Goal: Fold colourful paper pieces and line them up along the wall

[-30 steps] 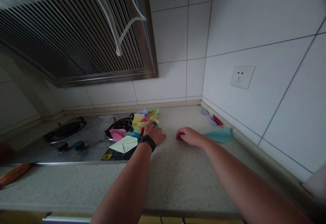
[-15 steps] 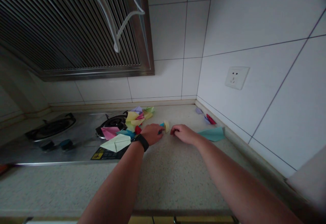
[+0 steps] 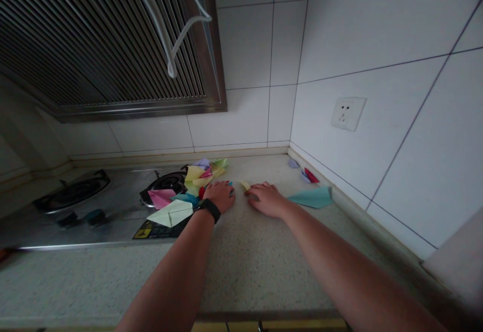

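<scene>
My right hand (image 3: 266, 199) rests low over the counter, fingers closed on a pale yellow piece of paper (image 3: 244, 185) that sticks out beyond the fingertips. My left hand (image 3: 220, 196), a dark watch on its wrist, is at the right edge of a pile of folded papers. A small bit of blue paper (image 3: 230, 183) shows at its curled fingertips, the rest hidden by the hand. Beside that wrist lie a pale green paper plane (image 3: 171, 214), a pink folded paper (image 3: 161, 198) and a teal one (image 3: 185, 198). Yellow folded papers (image 3: 194, 173) sit behind them.
To the left is a gas stove (image 3: 124, 211) with two burners, under a range hood (image 3: 143, 105) with a hanging white cable (image 3: 171, 63). A teal paper (image 3: 312, 197) lies right of my right hand. Red (image 3: 311, 175) and purple (image 3: 293, 163) papers lie by the wall.
My left hand has moved left toward the pile, with the blue paper at its fingertips. My right hand has moved slightly left and now grips the yellow paper, which was beside my left hand.
</scene>
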